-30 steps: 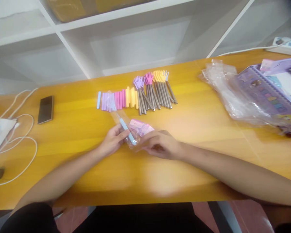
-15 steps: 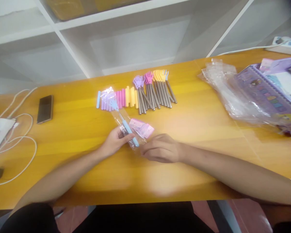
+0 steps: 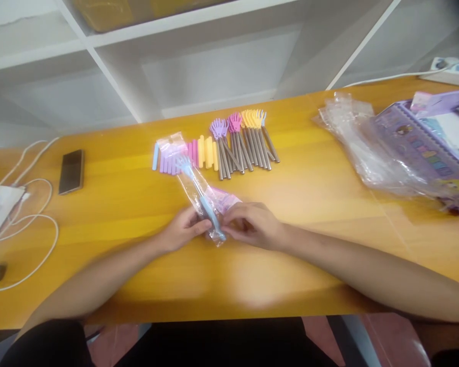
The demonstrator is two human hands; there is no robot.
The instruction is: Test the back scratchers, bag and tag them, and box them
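Note:
A light-blue back scratcher (image 3: 207,208) with a hand-shaped head lies tilted inside a clear plastic bag (image 3: 193,186). My left hand (image 3: 184,228) is closed on the bagged scratcher near its handle, thumb on top. My right hand (image 3: 254,224) has its fingers pinched at the right side of the bag's near end; what exactly they grip is hard to make out. Pink printed cards (image 3: 224,199) lie partly behind the bag and my right fingers. Beyond, several back scratchers (image 3: 248,145) with purple, pink, yellow and blue heads lie beside coloured handle tubes (image 3: 206,153).
Flat clear bags (image 3: 359,137) are piled on the right against a purple printed box (image 3: 424,142). On the left lie a phone (image 3: 71,172), white cables (image 3: 55,229) and a power strip (image 3: 0,204). White shelving (image 3: 214,66) stands behind the wooden table (image 3: 118,224).
The bagged back scratcher has shifted slightly right and toward me. My right hand has come in to the bag's near end, covering part of the pink cards.

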